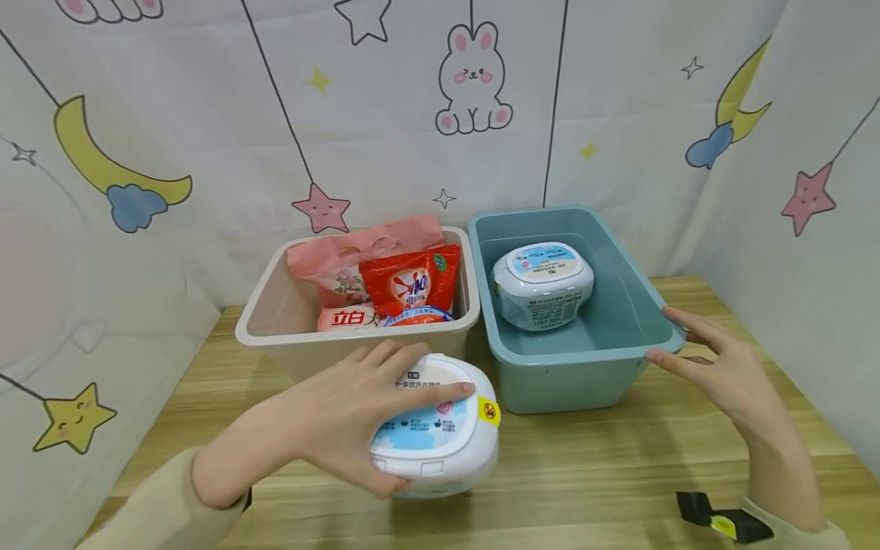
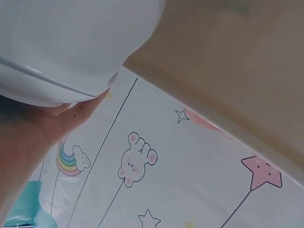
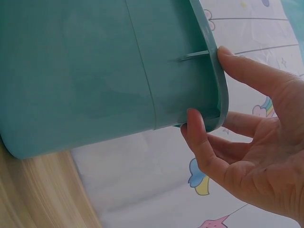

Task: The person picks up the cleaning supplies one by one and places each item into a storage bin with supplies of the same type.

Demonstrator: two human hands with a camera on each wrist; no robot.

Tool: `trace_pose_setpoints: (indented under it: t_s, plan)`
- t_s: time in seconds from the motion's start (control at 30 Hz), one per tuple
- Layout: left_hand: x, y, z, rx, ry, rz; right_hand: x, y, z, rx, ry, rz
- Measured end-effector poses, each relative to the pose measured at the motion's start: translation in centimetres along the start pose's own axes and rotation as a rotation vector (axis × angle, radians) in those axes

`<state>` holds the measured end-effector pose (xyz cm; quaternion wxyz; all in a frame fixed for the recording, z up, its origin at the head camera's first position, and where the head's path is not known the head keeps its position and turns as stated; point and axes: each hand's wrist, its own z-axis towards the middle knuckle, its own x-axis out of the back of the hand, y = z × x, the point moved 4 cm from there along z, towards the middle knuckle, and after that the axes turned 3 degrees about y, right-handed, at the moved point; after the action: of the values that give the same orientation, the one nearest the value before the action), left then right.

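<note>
My left hand (image 1: 364, 412) grips a white lidded laundry pod tub (image 1: 440, 424) from above, fingers across its blue-printed lid and thumb at the near side. The tub is in front of the bins, its base near the table; contact there cannot be told. In the left wrist view, the white tub (image 2: 71, 42) fills the upper left. At the front right corner of a teal bin (image 1: 564, 382), my right hand (image 1: 722, 374) holds the rim between thumb and fingers, as the right wrist view also shows. A second white tub (image 1: 543, 286) sits inside that bin.
Left of the teal bin stands a beige bin (image 1: 275, 305). It contains a red detergent bag (image 1: 412, 283), a pink bag (image 1: 364, 244) and other packs. Both bins rest on a wooden table (image 1: 584, 473) before a printed curtain (image 1: 385, 137).
</note>
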<state>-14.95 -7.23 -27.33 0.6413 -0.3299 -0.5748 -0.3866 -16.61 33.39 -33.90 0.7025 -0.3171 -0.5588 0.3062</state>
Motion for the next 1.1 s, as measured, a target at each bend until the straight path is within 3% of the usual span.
trace_pose_setpoints:
  t_s: [0.2,0.5,0.7,0.9,1.1]
  plan:
    - [0.8,0.0,0.6,-0.027,0.001,0.001,0.0,0.0,0.0,0.012,0.000,0.002]
    - [2.8,0.3,1.5,-0.072,0.049,0.095,0.1,-0.1,0.1,0.019,0.008,-0.002]
    - [3.9,0.2,2.2,-0.053,0.010,0.093,0.1,-0.1,0.1,0.021,0.009,-0.006]
    - [4.9,0.1,2.8,-0.035,0.019,0.148,0.0,-0.1,0.1,0.032,0.010,0.008]
    - [5.7,0.1,3.5,-0.078,0.029,0.150,-0.1,-0.1,0.0,0.035,0.007,0.017]
